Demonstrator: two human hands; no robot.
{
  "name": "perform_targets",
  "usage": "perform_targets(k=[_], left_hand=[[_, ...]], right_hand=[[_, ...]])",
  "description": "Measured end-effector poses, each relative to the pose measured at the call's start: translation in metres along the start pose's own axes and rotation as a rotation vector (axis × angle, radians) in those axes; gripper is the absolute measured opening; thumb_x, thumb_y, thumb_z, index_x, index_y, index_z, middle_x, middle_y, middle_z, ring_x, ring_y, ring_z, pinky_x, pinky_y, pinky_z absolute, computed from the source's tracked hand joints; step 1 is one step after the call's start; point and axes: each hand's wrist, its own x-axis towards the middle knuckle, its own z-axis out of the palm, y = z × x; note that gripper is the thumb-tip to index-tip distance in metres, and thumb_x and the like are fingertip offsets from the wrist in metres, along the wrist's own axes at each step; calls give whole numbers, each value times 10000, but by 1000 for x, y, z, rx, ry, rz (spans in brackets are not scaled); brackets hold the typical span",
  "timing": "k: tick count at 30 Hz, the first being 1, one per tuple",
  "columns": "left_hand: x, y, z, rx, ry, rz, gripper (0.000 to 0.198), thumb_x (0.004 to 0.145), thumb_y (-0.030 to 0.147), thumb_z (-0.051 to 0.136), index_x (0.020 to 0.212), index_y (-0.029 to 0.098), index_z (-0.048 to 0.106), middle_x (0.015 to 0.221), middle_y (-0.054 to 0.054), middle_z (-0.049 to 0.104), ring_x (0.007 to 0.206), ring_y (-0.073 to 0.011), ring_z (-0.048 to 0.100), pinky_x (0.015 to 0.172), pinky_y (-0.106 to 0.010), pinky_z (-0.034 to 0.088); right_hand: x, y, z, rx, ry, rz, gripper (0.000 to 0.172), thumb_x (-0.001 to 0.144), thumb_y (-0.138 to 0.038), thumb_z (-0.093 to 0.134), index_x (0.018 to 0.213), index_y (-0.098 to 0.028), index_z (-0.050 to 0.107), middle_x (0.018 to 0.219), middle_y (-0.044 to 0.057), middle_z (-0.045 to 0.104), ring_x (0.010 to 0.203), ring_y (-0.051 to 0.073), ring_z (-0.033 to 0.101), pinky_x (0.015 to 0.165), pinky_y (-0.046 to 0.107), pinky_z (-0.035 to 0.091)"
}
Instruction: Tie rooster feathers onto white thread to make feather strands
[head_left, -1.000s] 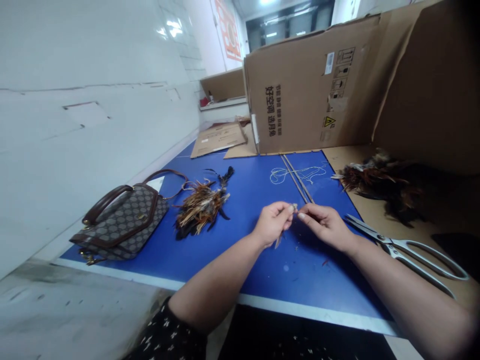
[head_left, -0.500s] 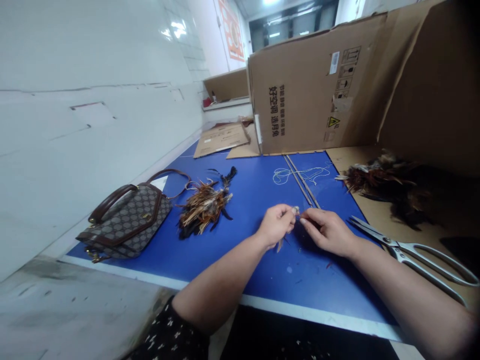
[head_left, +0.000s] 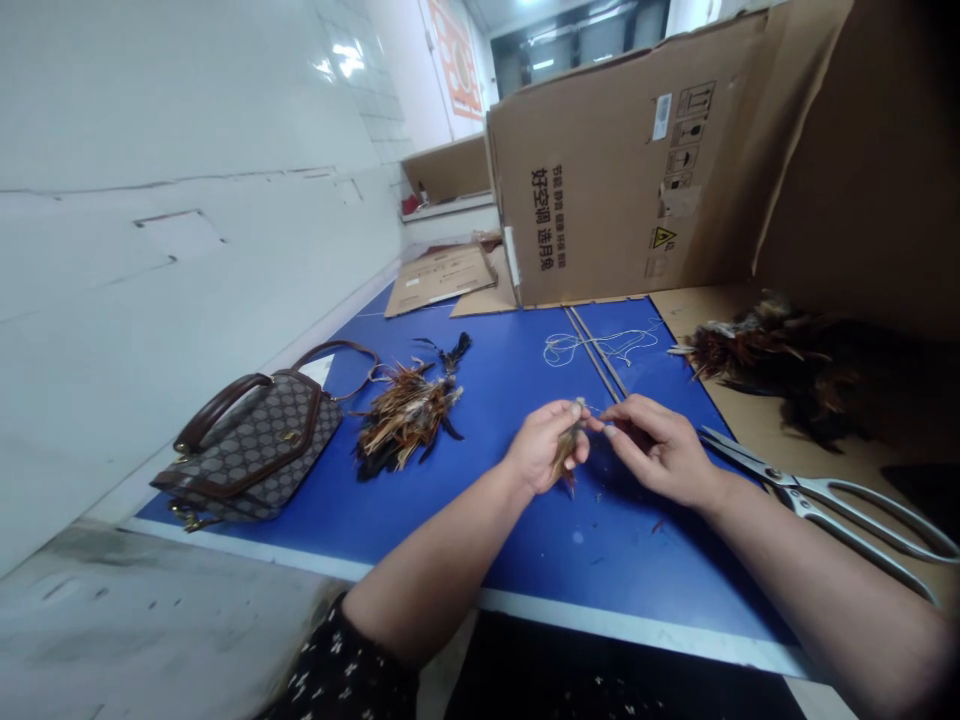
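Note:
My left hand [head_left: 546,446] is closed around a small bunch of brown feathers [head_left: 565,455], whose tips hang below my fingers. Close beside it, my right hand [head_left: 658,447] pinches at a thin strand by the bunch's upper end; the strand is too fine to make out fully. Past my hands, a loose tangle of white thread [head_left: 562,348] lies across two thin sticks [head_left: 598,350]. A pile of brown and black feathers [head_left: 409,410] rests left of my hands on the blue tabletop [head_left: 495,370].
Large scissors [head_left: 825,500] lie beside my right forearm, blades toward my hand. More dark feathers [head_left: 757,350] sit on cardboard at the right. A patterned handbag [head_left: 255,440] stands at the left, and a tall cardboard box [head_left: 607,200] blocks the back.
My left hand has turned, so more of the feather bunch shows between its fingers. My right hand has shifted slightly, staying close to the left. The view has moved a little.

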Motion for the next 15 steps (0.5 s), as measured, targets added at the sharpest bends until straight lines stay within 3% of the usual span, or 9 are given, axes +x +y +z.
perform_targets(k=[7,15], left_hand=[[1,-3,3,52,53,75,434,790,493,796,965,141,614,785,3,630,461,-52,499,409,-191,301],[-4,-9,9,294,149,175,418,813,542,755,901,150,641,659,30,584,463,-57,479,442,-197,327]], right_hand=[[-9,9,9,-47,35,108,246,962,-350,614,1173,-222,606,799,38,649,639,176,576,619,309,491],[-6,3,13,-34,14,47,189,951,-369,658,1062,-216,663,762,30,638,637,165,563,633,304,479]])
